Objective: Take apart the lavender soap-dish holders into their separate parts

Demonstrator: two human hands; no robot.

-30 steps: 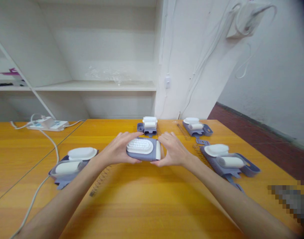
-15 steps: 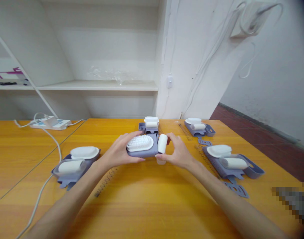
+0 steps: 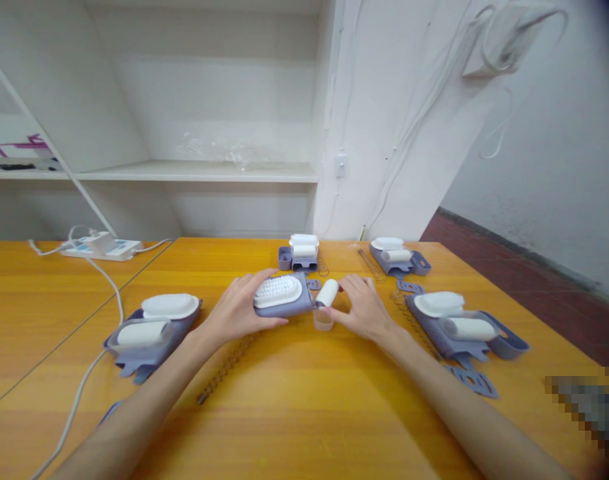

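My left hand [image 3: 234, 305] grips a purple-grey plastic body [image 3: 289, 309] from its left side, thumb below and fingers above. A white oval brush head [image 3: 277, 291] with bristles faces up on that body. Between the thumb and fingers of my right hand [image 3: 365, 307] is a white cylindrical roller [image 3: 328, 292], tilted, close to the body's right end; whether they touch I cannot tell. Just under the roller shows a clear plastic cover [image 3: 323, 321]. A dark coiled strand [image 3: 225, 372] lies on the table below my left hand.
Similar purple-grey sets with white parts lie at the left [image 3: 154, 327], back middle [image 3: 303, 252], back right [image 3: 397, 255] and right [image 3: 459, 323]. A flat cut-out piece [image 3: 472, 380] lies front right. A power strip [image 3: 104, 248] and white cable [image 3: 97, 363] run along the left. Shelves [image 3: 199, 172] stand behind.
The roller has tilted further and come slightly away from the body's right end. More of the clear cover shows beneath it. My left hand keeps its hold, nearly still.
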